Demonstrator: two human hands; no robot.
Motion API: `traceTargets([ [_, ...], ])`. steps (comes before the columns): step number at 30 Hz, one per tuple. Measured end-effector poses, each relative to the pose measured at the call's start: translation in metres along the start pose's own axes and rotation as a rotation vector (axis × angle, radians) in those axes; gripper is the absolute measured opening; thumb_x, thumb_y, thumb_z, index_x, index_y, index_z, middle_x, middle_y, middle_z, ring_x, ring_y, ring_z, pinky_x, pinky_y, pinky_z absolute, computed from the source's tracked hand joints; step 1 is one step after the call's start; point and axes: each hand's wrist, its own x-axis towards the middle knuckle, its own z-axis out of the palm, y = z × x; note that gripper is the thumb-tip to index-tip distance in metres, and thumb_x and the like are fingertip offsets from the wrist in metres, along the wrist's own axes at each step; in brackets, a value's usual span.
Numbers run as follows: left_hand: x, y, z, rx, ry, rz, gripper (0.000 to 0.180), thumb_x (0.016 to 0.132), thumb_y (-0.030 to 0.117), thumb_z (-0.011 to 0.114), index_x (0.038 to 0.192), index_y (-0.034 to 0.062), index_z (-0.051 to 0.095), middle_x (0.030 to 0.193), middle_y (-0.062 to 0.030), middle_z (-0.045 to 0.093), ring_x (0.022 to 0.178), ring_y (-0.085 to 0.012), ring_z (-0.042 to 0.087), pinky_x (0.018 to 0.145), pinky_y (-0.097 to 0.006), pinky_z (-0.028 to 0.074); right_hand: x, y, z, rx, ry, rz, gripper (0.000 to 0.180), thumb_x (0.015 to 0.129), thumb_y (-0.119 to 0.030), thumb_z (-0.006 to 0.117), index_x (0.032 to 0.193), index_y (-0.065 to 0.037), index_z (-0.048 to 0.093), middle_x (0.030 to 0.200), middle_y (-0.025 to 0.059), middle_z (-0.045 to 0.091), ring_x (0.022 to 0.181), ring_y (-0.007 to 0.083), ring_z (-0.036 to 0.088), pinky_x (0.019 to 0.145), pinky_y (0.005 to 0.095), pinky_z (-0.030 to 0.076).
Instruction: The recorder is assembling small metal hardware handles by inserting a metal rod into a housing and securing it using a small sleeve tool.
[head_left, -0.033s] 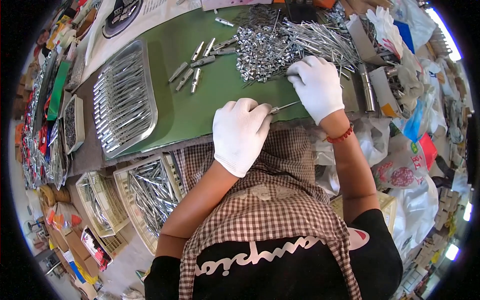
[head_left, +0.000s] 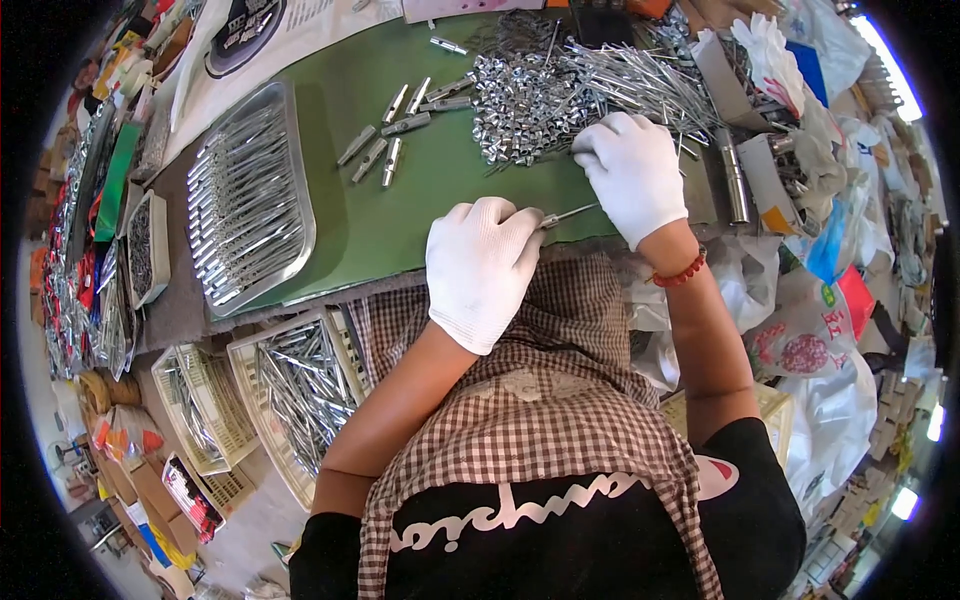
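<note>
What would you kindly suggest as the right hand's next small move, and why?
I'd probably have the right hand pick one from the pile of small metal parts, since it sits beside the pile's edge while the left hand grips a slim metal piece; whether the right hand already pinches something is hidden.

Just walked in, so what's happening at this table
At a green table, a person's white-gloved left hand holds a thin metal rod, its end pointing toward the right hand. The right hand is beside a pile of small metal parts; I can't tell whether it holds one. A metal tray of slim pieces lies left.
</note>
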Motion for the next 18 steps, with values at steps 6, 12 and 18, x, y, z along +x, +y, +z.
traceTargets([
  [6,0.0,-0.001,0.002,-0.001,0.002,0.012,0.01,0.077,0.013,0.073,0.087,0.0118,0.073,0.08,-0.0054,0.062,0.074,-0.0292,0.061,0.067,-0.042,0.047,0.001,0.001,-0.004,-0.107,-0.031,-0.112,0.007,0.084,-0.017,0.065,0.089,-0.015,0.07,0.088,0.0055,0.063,0.09,0.0267,0.062,0.081,0.0413,0.048],
  [12,-0.001,-0.002,0.002,-0.003,0.017,0.012,0.01,0.077,0.013,0.073,0.088,0.0125,0.073,0.08,-0.0053,0.061,0.074,-0.029,0.06,0.067,-0.042,0.047,-0.003,0.01,-0.01,0.135,0.031,0.083,0.006,0.085,-0.015,0.067,0.09,-0.014,0.07,0.091,0.0072,0.066,0.092,0.0304,0.063,0.083,0.0438,0.05],
  [18,0.0,0.0,0.001,0.004,-0.006,-0.003,0.011,0.077,0.013,0.073,0.088,0.0128,0.073,0.081,-0.005,0.061,0.075,-0.0291,0.06,0.068,-0.042,0.047,0.007,0.006,-0.004,0.168,-0.01,0.033,0.007,0.084,-0.017,0.069,0.089,-0.014,0.071,0.091,0.0083,0.066,0.092,0.0313,0.064,0.083,0.0434,0.051],
])
